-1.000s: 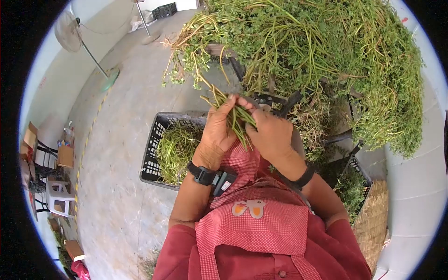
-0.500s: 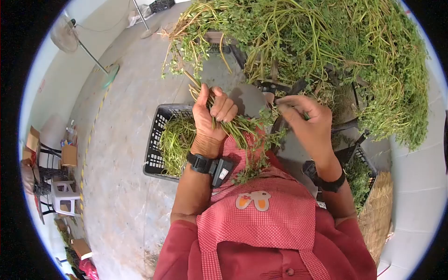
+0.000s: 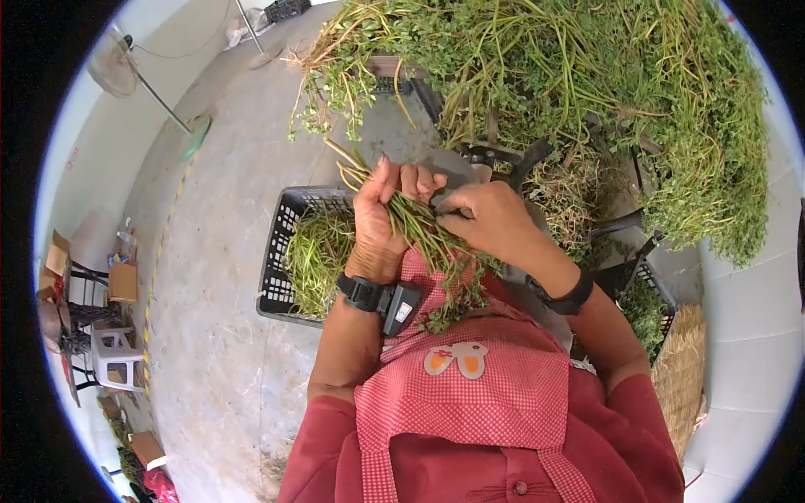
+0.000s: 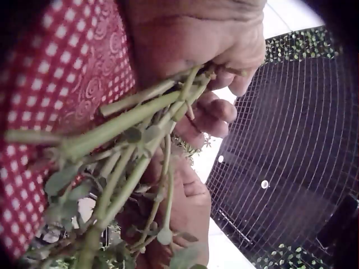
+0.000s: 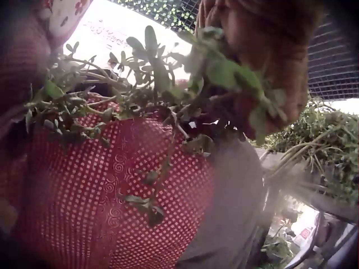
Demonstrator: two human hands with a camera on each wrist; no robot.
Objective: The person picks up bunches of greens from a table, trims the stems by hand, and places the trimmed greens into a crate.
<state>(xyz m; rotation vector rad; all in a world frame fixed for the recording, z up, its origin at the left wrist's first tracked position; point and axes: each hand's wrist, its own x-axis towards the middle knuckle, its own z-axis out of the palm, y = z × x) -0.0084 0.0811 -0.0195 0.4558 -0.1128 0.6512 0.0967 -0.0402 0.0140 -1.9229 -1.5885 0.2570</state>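
Note:
My left hand [image 3: 379, 214] grips a bunch of green leafy stems [image 3: 412, 225], with the pale cut-looking ends sticking out above the thumb. The leafy tops hang toward the red checked apron [image 3: 495, 369]. My right hand [image 3: 503, 222] is at the right side of the bunch, thumb and fingers curled in against the stems by the left fingertips. In the left wrist view, thick stems [image 4: 126, 123] cross in front of both hands. Small rounded leaves [image 5: 160, 67] partly cover the fingers in the right wrist view.
A black plastic crate [image 3: 272, 277] holding green stems [image 3: 319, 260] stands on the floor at left. A large heap of leafy plants [image 3: 553, 75] lies ahead. Another crate [image 3: 658, 281] with greens and a straw mat [image 3: 681, 369] are at right. Stools and fans line the left.
Half a second ago my right hand was out to the right, apart from the bunch; it is now back against the stems. My left hand has kept hold of the bunch.

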